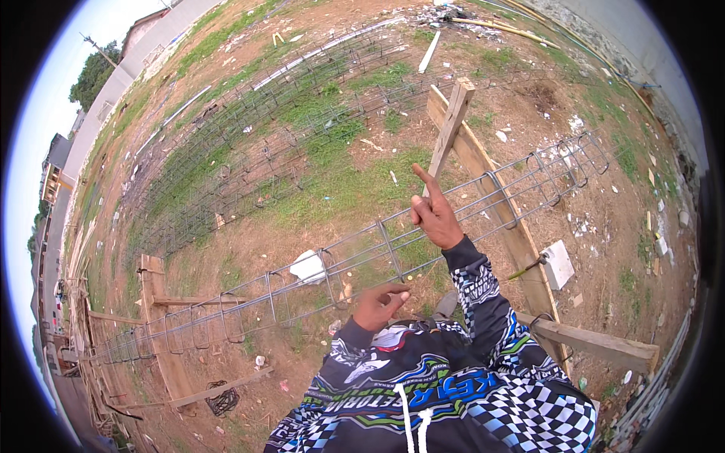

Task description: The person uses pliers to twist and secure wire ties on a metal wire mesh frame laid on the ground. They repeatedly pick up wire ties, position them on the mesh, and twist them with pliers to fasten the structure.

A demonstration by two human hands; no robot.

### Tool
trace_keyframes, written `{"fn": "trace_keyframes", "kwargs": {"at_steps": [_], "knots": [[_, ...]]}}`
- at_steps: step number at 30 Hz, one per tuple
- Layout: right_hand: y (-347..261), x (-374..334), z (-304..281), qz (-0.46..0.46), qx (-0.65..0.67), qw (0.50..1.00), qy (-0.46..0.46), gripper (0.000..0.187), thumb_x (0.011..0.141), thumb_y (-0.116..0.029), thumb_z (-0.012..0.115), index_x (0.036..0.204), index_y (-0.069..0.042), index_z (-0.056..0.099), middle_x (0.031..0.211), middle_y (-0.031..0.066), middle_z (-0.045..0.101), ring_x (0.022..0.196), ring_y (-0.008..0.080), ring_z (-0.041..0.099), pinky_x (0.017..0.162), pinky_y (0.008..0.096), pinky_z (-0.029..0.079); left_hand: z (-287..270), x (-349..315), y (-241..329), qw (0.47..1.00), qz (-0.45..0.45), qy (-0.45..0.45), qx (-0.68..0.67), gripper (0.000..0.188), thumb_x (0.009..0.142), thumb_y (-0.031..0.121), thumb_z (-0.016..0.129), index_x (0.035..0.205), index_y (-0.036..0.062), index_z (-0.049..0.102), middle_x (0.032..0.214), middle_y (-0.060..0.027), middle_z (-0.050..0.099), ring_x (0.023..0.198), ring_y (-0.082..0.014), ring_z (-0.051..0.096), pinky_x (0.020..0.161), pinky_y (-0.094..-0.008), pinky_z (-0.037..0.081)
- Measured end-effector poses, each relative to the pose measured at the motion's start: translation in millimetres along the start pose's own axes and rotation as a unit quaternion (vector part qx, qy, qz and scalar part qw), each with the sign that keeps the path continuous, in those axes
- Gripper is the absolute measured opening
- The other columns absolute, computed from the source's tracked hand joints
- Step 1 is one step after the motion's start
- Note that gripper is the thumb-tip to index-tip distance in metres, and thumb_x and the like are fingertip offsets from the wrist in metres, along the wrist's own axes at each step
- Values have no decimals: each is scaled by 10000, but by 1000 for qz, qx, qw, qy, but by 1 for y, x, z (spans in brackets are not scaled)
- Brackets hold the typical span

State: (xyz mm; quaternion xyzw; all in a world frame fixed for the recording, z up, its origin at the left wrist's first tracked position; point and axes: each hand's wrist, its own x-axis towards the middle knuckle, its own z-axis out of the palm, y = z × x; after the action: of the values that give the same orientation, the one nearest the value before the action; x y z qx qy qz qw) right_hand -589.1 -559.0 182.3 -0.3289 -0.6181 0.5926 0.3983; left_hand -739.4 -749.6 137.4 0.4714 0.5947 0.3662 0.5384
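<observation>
A long rebar cage (393,249) of thin straight bars and square stirrups runs slantwise from lower left to upper right, raised on wooden supports. My right hand (438,217) is over the cage's right half, index finger stretched out and the other fingers partly curled; I see nothing in it. Close to my body, at the near side of the cage, is my left hand (377,307). Its thumb and fingertips come together in a pinch, and whatever may be between them is too small to make out. A stirrup (390,250) stands between the two hands.
A wooden trestle (502,204) carries the cage's right part; another wooden support (162,332) stands at the left. More rebar cages (249,143) lie on the grass beyond. A white block (557,265) hangs by the right plank. Dark coiled wire (221,400) lies lower left.
</observation>
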Motion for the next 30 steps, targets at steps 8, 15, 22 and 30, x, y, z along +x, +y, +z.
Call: {"fn": "trace_keyframes", "kwargs": {"at_steps": [8,15,22,30], "knots": [[3,-43,64,45,48,988,-138,409,1045,-120,459,1441,-108,358,710,-19,506,590,39,428,542,208,345,-17,40,28,951,170,183,-179,372,1009,230,611,1254,-48,642,970,-59,692,812,-99,596,774,-281,507],[7,-37,58,10,20,989,144,683,1050,-125,406,1586,-170,-16,957,121,692,509,77,542,470,231,481,-22,47,23,874,120,280,-379,412,1047,320,514,1255,-31,571,891,-83,671,812,-183,648,793,-326,538],[20,-2,-41,-37,59,930,362,664,1060,-159,411,1583,-152,1,994,153,705,453,44,421,398,204,397,-88,38,22,810,137,258,-508,410,1048,381,490,1237,20,539,620,29,428,516,-97,433,502,-254,402],[53,11,-181,-117,358,838,395,338,1069,-231,398,1359,-83,491,683,6,559,414,88,379,350,217,302,-172,6,-31,792,150,302,-510,341,1051,367,491,1123,37,542,553,46,310,436,-64,259,404,-250,233]]}}
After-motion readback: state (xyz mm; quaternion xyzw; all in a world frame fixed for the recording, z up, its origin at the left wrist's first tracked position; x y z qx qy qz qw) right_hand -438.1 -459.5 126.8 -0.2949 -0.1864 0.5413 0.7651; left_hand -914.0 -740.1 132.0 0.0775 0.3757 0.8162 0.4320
